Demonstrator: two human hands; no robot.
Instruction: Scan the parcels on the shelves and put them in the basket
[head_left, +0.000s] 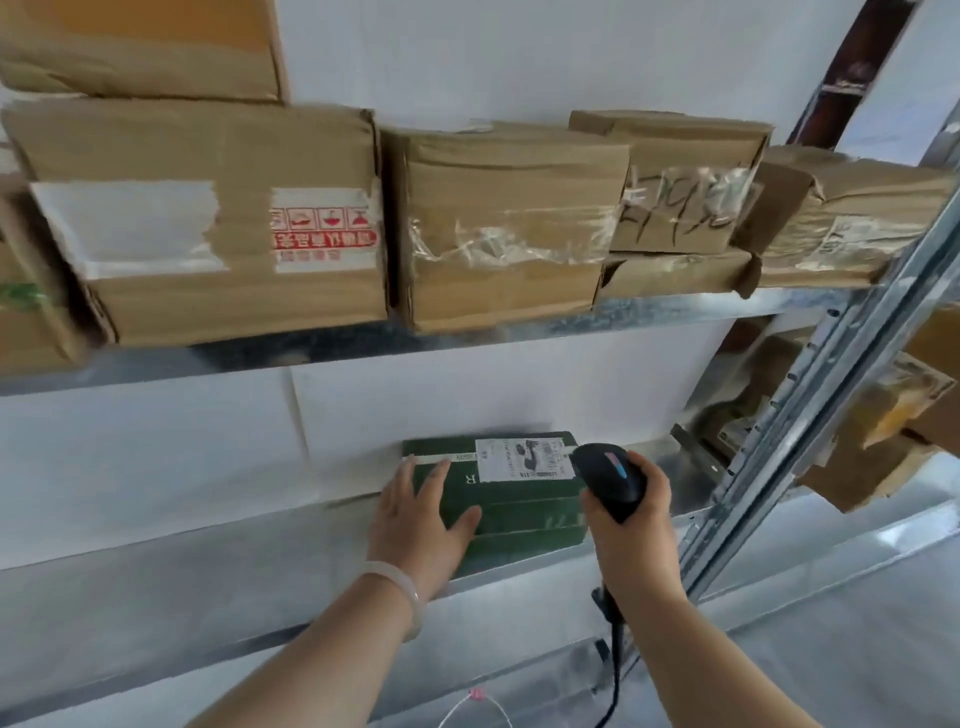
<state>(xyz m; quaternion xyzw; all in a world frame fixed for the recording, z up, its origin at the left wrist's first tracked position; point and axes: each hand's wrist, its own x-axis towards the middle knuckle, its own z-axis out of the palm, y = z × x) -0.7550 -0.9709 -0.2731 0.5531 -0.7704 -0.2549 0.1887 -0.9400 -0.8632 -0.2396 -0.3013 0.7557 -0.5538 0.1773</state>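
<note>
A flat dark green parcel (524, 506) lies on the lower metal shelf (218, 582) against the white wall. A white shipping label (524, 460) is stuck on its top near the far right corner. My left hand (418, 525) rests on the parcel's left part, fingers straight and spread. My right hand (631, 512) grips a black barcode scanner (613, 475), whose head points at the label from the right. The scanner's black cable (615, 660) hangs down below my wrist. No basket is in view.
Several brown cardboard boxes (498, 228) stand in a row on the upper shelf (363, 348), one with red handling marks (322, 228). A slotted metal upright (810, 415) runs diagonally at the right, with more cardboard parcels (883, 447) behind it.
</note>
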